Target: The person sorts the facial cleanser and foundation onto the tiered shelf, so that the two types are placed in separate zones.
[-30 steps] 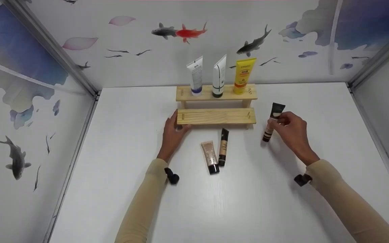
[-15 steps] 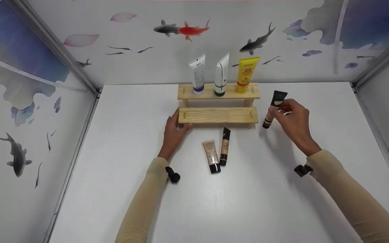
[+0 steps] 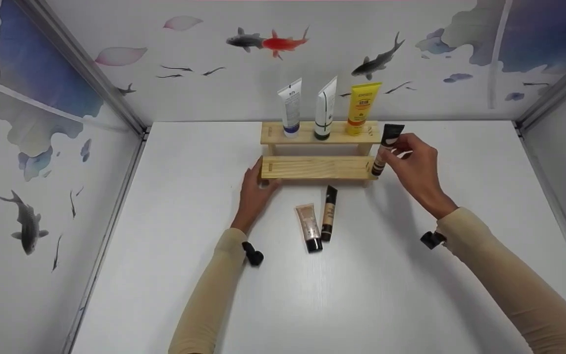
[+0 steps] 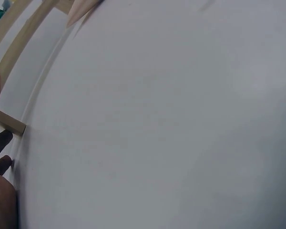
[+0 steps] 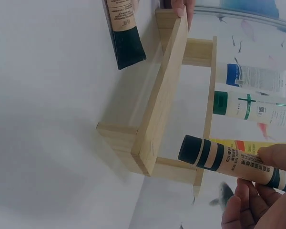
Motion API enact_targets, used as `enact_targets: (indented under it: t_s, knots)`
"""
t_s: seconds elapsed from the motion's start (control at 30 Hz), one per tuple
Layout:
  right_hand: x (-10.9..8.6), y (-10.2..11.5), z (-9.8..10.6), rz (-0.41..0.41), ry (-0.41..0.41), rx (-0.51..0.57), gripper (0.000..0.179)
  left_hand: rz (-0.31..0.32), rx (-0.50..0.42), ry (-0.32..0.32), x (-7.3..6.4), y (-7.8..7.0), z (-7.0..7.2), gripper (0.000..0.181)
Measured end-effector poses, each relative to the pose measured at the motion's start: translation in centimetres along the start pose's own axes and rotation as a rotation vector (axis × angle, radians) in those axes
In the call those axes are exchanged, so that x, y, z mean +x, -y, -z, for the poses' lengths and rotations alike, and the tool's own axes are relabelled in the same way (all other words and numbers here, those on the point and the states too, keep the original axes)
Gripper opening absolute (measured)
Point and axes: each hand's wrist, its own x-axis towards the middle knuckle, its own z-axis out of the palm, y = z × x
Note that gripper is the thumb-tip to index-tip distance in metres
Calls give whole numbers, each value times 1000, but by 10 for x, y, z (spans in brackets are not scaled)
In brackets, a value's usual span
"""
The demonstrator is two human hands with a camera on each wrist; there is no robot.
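Observation:
My right hand pinches a beige cosmetic tube with black bands, its black cap pointing down. In the head view the tube overlaps the right end of the lower shelf on a two-step wooden rack. My left hand grips that shelf's left end, thumb along the front and fingers round the side; the left wrist view catches only part of it. Two more tubes lie on the table before the rack: a shimmery beige tube with a black cap, and a slim beige-and-black tube.
On the upper shelf stand a white tube with a blue cap, a white tube with a dark green cap and a yellow tube. The white table meets fish-patterned wall panels at the back and sides.
My right hand has lifted the beige-and-black tube away from the table and carried it back and left to the lower shelf's right end. My left hand stays on the rack.

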Motion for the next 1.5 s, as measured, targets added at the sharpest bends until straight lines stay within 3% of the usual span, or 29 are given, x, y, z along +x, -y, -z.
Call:
enact_targets:
  t_s: [0.2, 0.67, 0.9, 1.1, 1.5]
  knots:
    - [1, 7, -14, 24, 50, 21, 26, 29, -14, 0, -3, -1, 0, 93]
    - [11, 23, -47, 78, 162, 20, 28, 2, -14, -8, 0, -2, 2, 92]
    - [15, 32, -60, 89, 196, 49, 29, 17, -7, -5, -1, -4, 1, 92]
    - [18, 43, -72, 106, 219, 74, 30, -18, -4, 0, 0, -4, 0, 92]
    - [22, 61, -99, 108, 269, 82, 31, -20, -13, 1, -1, -1, 1, 94]
